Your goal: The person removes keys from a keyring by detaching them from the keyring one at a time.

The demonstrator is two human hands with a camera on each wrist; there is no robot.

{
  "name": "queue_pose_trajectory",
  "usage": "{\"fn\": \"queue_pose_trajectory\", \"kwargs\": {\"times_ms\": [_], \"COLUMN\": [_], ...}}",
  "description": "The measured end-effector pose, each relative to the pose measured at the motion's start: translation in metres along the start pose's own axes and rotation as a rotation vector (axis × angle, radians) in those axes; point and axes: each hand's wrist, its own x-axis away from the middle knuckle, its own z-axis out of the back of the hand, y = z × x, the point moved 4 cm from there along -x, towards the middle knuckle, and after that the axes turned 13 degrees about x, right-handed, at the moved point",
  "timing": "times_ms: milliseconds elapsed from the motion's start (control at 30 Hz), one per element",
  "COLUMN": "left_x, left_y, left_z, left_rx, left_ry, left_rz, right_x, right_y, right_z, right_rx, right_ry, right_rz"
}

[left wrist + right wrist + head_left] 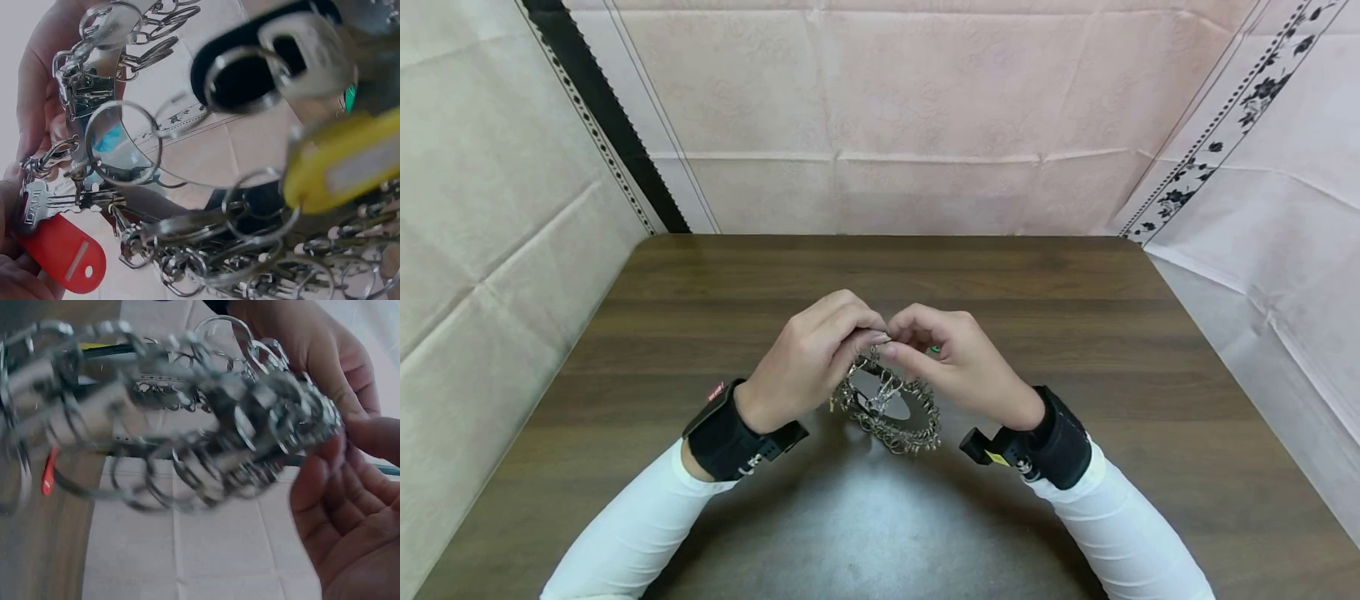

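Note:
A loop-shaped bunch of silver key rings and clasps (891, 417) hangs below both hands, over the table's middle. My left hand (812, 354) pinches its top end between thumb and fingers. Beside it, my right hand (958, 358) pinches the same spot, thumb and fingertips nearly touching the left ones. In the left wrist view, a silver key (40, 203) and a red key tag (65, 256) lie against the fingers. A yellow key tag (344, 159) dangles among the rings, near a black strap with a metal piece (309, 53). The exact link being pinched is hidden by fingertips.
The brown wooden table (1075, 292) spreads around the hands, with a bright reflection in front. Pale cloth (925, 100) stands behind its far edge, and more hangs at both sides. Each wrist wears a black strap (1060, 442) with a small camera.

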Motion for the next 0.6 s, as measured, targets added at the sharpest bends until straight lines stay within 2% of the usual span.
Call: {"fn": "queue_pose_trajectory", "kwargs": {"times_ms": [167,367,500,600], "left_x": [-0.0002,-0.0003,-0.0005,0.0004], "left_y": [-0.0008,-0.0011,-0.0028,-0.0071], "left_z": [0.0002,-0.0001,0.001,0.0008], "left_rx": [0.04,0.084,0.112,0.146], "left_ry": [0.026,0.054,0.067,0.035], "left_rz": [0.011,0.018,0.059,0.112], "right_x": [0.0004,0.0013,0.0015,0.002], "right_y": [-0.0024,-0.0038,-0.0035,-0.0024], "right_z": [-0.0029,-0.0067,-0.0074,-0.0061], "right_rx": [-0.021,-0.043,-0.091,-0.13], "right_ry": [0.078,0.131,0.17,0.202], "right_rz": [0.027,0.063,0.072,0.063]}}
